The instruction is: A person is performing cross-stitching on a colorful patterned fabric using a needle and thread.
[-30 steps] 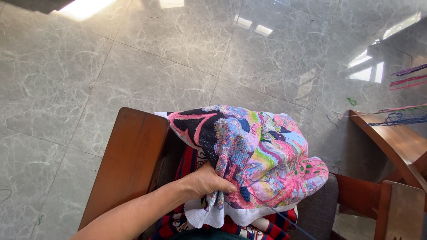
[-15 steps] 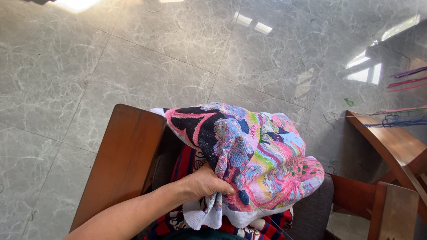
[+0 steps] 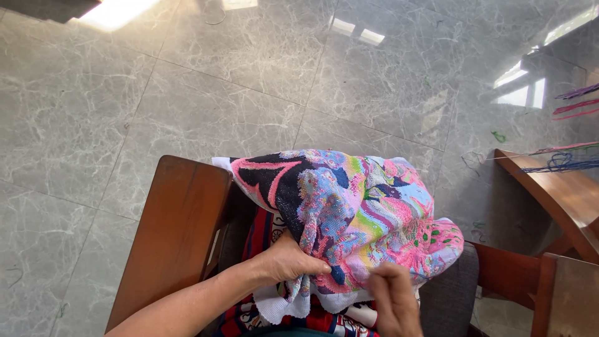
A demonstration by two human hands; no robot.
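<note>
- The left hand (image 3: 288,261) is closing on the bunched lower edge of the cloth (image 3: 349,215), thumb on top and fingers tucked under the fold, pinning it against the lap.
- The right hand (image 3: 392,301) is coming up at the cloth's lower edge, fingertips pinched together and touching the pink stitched area. Whether it is holding a needle cannot be told; the hand is blurred.
- The cloth, a cross-stitch piece in pink, blue, black and green, is lying draped over the person's lap, with its white unstitched border (image 3: 284,306) hanging below the left hand.
- Step in hand, as judged: stitching near the lower edge, the left hand steadying while the right is working the spot.
- The next move is likely calling for a taut, still cloth and a fine placement of the right fingertips on the weave.
- A wooden armrest (image 3: 178,237) is standing just left of the lap.
- Loose threads (image 3: 564,162) are lying on a wooden surface (image 3: 555,193) to the right, well apart from the hands.
- A grey marble-tile floor (image 3: 249,75) is lying beyond.
</note>
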